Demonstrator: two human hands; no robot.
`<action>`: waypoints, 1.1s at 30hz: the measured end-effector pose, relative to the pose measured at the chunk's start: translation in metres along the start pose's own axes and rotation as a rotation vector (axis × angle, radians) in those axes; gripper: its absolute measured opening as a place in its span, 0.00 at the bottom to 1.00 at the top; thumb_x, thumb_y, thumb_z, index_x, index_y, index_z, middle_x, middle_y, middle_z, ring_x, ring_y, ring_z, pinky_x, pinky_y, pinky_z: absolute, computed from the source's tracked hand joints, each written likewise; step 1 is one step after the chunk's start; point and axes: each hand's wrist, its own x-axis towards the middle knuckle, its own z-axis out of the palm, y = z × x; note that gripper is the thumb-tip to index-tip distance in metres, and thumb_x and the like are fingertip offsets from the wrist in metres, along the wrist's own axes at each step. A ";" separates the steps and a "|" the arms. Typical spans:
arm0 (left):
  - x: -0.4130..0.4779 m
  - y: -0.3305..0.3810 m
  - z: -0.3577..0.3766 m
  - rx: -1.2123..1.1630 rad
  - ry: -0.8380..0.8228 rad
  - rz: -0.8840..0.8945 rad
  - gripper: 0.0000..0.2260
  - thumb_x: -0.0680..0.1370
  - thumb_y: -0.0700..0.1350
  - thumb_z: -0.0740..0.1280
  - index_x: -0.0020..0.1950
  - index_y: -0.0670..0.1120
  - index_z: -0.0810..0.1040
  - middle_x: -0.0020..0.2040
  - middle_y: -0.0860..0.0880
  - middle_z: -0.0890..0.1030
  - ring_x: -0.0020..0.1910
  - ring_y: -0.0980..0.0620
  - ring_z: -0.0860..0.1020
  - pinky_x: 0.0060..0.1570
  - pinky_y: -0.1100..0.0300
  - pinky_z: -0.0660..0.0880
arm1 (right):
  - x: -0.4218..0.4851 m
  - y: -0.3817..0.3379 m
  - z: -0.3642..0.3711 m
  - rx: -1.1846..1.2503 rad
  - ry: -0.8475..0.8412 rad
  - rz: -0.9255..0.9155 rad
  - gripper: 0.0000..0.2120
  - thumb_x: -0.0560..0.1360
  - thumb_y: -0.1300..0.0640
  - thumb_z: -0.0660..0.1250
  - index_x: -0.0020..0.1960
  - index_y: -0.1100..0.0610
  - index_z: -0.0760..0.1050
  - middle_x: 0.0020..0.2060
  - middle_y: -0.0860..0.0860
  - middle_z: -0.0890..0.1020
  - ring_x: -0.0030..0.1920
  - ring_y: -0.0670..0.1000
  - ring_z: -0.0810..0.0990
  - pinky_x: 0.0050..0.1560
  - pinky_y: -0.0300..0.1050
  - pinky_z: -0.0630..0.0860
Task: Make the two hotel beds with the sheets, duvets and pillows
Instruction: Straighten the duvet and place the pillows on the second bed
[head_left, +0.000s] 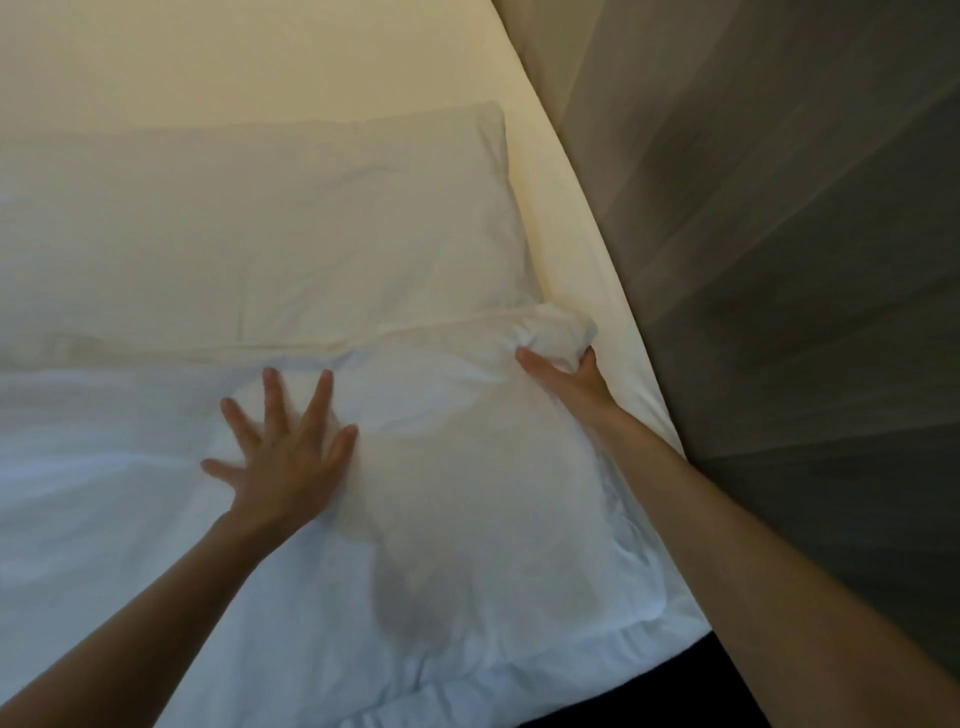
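Your left hand (283, 462) lies flat on the white duvet (467, 530), palm down, with all five fingers straight and spread wide; it grips nothing and only presses on the cloth. The duvet runs under that hand and off to 9 o'clock, and its hemmed edge lies at about 5 o'clock from the hand, at the bed's near edge. At 12 o'clock from your left hand the pillow (270, 218) lies flat across the bed, its near long edge touching the duvet's top edge.

At about 2 o'clock from your left hand, your right hand (569, 382) is closed round a bunched corner of the duvet (556, 332), thumb on one side and fingers curled behind the wad. That bunched corner sits just against the pillow's near right corner. The puffed part of the duvet lies between your two hands.

At 3 o'clock from your right hand a strip of fitted sheet (576, 249) shows along the mattress side, and beyond it stands a dark wood panel (779, 312).
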 end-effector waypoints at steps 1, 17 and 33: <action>0.005 -0.002 0.002 0.008 -0.006 0.004 0.29 0.78 0.66 0.50 0.75 0.68 0.39 0.77 0.54 0.30 0.75 0.36 0.33 0.64 0.24 0.47 | 0.003 0.002 0.003 -0.003 -0.006 -0.002 0.72 0.40 0.20 0.71 0.77 0.50 0.56 0.72 0.50 0.69 0.70 0.54 0.69 0.69 0.55 0.69; -0.027 -0.051 -0.053 -0.006 -0.124 0.239 0.29 0.80 0.60 0.55 0.78 0.62 0.46 0.79 0.54 0.43 0.78 0.45 0.45 0.72 0.35 0.48 | -0.074 -0.060 0.020 -0.271 0.110 -0.246 0.47 0.67 0.45 0.77 0.76 0.55 0.54 0.71 0.54 0.69 0.69 0.60 0.70 0.65 0.50 0.67; -0.105 -0.118 -0.197 -0.471 0.126 0.179 0.23 0.83 0.49 0.58 0.78 0.54 0.58 0.79 0.51 0.56 0.77 0.51 0.57 0.72 0.55 0.56 | -0.248 -0.189 0.126 -0.424 -0.260 -0.443 0.26 0.78 0.56 0.63 0.69 0.54 0.53 0.59 0.54 0.72 0.54 0.58 0.76 0.53 0.51 0.73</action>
